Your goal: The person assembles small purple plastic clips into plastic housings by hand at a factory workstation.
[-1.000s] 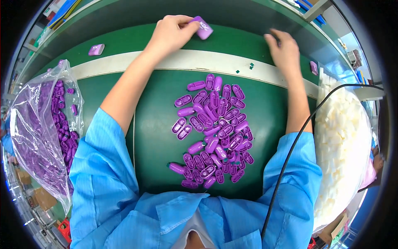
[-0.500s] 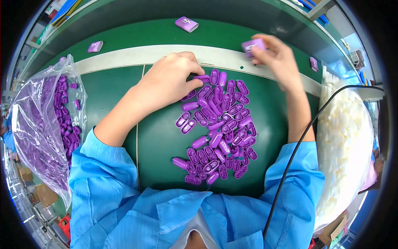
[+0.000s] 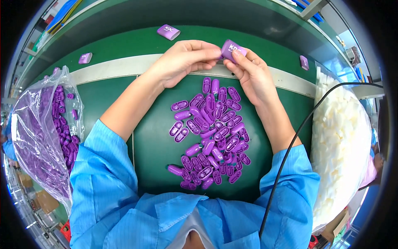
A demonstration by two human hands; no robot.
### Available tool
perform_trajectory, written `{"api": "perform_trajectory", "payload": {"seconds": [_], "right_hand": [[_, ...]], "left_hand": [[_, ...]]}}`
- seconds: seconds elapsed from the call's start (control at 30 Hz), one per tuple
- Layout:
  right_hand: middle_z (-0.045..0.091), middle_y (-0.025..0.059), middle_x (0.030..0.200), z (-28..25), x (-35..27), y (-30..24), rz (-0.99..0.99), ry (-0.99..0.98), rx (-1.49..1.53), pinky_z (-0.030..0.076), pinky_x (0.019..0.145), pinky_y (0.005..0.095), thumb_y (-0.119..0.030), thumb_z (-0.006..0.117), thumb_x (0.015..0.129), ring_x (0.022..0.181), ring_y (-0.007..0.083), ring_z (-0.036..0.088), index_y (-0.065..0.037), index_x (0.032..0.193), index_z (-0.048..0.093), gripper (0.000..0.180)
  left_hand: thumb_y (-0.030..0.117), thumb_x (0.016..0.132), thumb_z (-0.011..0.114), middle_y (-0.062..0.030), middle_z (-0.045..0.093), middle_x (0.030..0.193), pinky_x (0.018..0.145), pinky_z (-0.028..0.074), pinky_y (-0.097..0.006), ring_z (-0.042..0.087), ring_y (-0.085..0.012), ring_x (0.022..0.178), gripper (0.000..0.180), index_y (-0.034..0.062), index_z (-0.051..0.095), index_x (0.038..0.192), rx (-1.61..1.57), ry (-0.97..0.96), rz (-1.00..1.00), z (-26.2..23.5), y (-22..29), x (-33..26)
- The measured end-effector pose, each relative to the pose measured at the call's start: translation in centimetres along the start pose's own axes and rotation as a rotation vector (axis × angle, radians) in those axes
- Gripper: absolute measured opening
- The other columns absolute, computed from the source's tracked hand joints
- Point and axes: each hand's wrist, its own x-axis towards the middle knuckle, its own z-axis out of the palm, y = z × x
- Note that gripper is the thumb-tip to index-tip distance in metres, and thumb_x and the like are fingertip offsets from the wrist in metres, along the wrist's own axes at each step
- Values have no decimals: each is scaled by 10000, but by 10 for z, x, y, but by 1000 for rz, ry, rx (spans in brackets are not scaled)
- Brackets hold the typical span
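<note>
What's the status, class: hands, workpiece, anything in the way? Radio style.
Right hand holds purple case. Left hand at its left edge. Loose purple pieces nearer the body. Black cable crosses right sleeve in view.

Table (image 3: 153,116): it is between the left bag (image 3: 35,137) and the right bag (image 3: 338,145).
Pile of oval pieces (image 3: 222,133): on the middle of the table.
Left bag: inside it lie small pieces (image 3: 62,114).
Cable (image 3: 348,84): it passes in front of the right bag.
Strip (image 3: 114,66): behind the pile, along the far side of the table.
Far surface (image 3: 128,46): behind the strip; on it lie the left block (image 3: 85,58), the middle block (image 3: 168,32) and the right block (image 3: 304,62).
Held block (image 3: 230,49): in the right hand (image 3: 253,76), behind the pile; the left hand (image 3: 186,59) is at its left end.
</note>
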Motion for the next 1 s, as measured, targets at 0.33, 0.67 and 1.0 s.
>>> {"api": "perform_trajectory", "payload": {"seconds": [0.33, 0.67, 1.0], "right_hand": [[625, 81, 836, 2, -5, -9, -235, 65, -540, 489, 676, 217, -70, 640, 784, 720, 108, 588, 31, 1010, 556, 262], [627, 82, 884, -1, -7, -12, -110, -80, -449, 490, 691, 216, -90, 629, 802, 729, 94, 585, 15, 1024, 558, 256], [625, 102, 898, 9, -16, -6, -179, -51, -533, 499, 695, 215, -52, 627, 797, 752, 106, 592, 39, 1040, 545, 272]], "left_hand": [[154, 837, 592, -73, 630, 865, 747, 465, -227, 589, -115, 799, 244, -16, 604, 1011, 305, 68, 256, 6, -10, -5], [141, 829, 603, -81, 640, 880, 744, 489, -243, 604, -122, 803, 269, -36, 602, 1031, 674, 136, 369, 8, -9, -11], [146, 875, 526, -136, 652, 804, 687, 512, -267, 638, -159, 753, 236, -55, 574, 990, 835, 97, 345, 17, 0, -22]]}}
